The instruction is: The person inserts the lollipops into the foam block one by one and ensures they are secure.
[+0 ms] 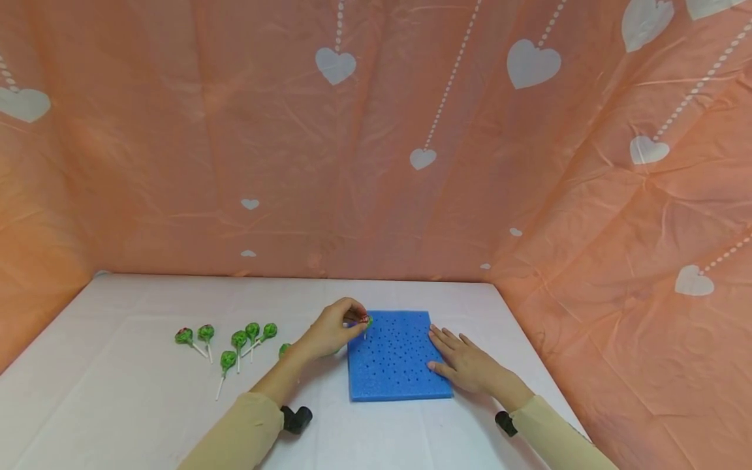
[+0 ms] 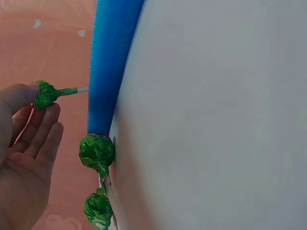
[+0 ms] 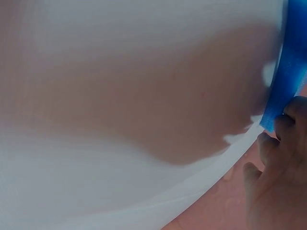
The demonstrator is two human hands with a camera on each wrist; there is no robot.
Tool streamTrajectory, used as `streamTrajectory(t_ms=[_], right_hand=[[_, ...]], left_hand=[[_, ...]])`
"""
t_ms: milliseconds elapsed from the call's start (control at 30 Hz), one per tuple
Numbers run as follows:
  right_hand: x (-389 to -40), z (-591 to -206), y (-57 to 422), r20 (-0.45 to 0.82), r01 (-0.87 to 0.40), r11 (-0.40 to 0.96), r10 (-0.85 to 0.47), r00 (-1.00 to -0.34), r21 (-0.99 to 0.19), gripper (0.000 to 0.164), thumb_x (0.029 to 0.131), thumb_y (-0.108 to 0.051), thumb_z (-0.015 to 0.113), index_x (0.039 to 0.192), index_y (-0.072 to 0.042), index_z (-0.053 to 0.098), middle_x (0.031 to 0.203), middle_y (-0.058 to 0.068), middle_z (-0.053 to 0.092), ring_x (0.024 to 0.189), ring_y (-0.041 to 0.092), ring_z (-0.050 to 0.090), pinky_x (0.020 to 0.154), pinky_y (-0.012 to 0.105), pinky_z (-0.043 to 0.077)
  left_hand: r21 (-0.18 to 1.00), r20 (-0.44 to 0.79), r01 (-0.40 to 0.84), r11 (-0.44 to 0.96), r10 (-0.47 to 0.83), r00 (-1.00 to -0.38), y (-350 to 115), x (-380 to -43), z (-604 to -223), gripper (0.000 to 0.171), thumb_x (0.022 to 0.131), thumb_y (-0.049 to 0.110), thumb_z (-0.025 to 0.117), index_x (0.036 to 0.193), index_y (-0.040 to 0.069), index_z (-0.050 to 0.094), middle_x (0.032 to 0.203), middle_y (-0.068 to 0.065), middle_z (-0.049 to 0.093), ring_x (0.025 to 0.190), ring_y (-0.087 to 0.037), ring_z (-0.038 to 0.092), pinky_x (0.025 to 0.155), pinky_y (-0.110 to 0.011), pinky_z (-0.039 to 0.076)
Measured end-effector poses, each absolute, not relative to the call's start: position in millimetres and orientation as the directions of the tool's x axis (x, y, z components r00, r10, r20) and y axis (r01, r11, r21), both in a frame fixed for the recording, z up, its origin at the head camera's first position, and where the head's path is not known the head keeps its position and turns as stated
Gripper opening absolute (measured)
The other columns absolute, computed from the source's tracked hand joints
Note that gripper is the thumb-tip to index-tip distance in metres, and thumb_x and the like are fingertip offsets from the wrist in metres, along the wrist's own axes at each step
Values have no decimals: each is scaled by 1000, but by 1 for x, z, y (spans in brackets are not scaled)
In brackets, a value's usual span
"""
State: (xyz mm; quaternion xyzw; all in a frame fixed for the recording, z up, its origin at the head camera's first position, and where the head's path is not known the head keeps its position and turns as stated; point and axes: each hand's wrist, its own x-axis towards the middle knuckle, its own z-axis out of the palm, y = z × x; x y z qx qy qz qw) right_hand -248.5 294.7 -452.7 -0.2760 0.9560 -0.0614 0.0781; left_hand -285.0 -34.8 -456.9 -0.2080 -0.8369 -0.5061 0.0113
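At the left of the white worktop (image 1: 111,405), six green-wrapped lollipops (image 1: 228,360) lie in a loose group, white sticks toward the person; the left wrist view shows two loose ones (image 2: 97,151) near the foam. Next comes the left hand (image 1: 329,331), thumb and fingers pinching the head of a held lollipop (image 2: 44,95) above the blue foam (image 1: 399,386), near its far left corner, stick pointing down. The stick reaches the foam in the left wrist view, but whether it has entered one of the many small holes cannot be told. At the right, the right hand (image 1: 467,365) holds nothing, fingers spread on the foam's right edge, seemingly steadying it. The step appears to be standing a lollipop in a hole; the next move probably calls for a straight downward push, then letting go.
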Motion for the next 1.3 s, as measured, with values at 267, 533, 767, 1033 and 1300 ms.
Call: streamTrajectory(t_ms=[267,533,767,1033,1300], right_hand=[[-250,-457,297,-134,-514,845,-532,-836,-146,77,109,-52,45,162,1,28,170,18,23,155,43,24,123,63,20],[-250,-456,298,-121,-520,840,-538,-834,-154,76,109,-50,45,161,2,28,170,19,23,155,43,23,124,63,20],[-252,-456,298,-126,-511,847,-529,-840,-148,76,109,-52,44,162,0,27,171,17,22,155,42,23,124,63,20],[-251,-455,296,-95,-541,832,-553,-828,-125,74,109,-49,45,161,2,30,169,19,25,155,41,26,123,63,22],[-249,-454,295,-51,-534,833,-545,-837,-141,73,110,-47,45,160,3,30,169,19,27,155,41,26,124,61,22]], left_hand=[[833,229,367,415,347,-910,-33,-284,-461,19,98,9,72,115,9,64,109,-1,66,109,-20,66,99,-42,57],[817,259,399,415,354,-899,-31,-285,-461,18,98,9,73,114,9,64,108,0,66,107,-19,66,98,-41,57],[812,265,409,415,361,-894,-32,-284,-457,28,97,10,74,121,3,63,110,-2,64,110,-22,65,100,-44,56],[803,303,424,420,324,-896,-41,-281,-451,31,99,16,72,125,3,61,119,-13,65,113,-26,64,101,-47,55],[758,301,420,500,304,-904,-60,-276,-447,28,100,14,71,124,3,63,112,-6,65,100,-15,61,88,-35,55]])
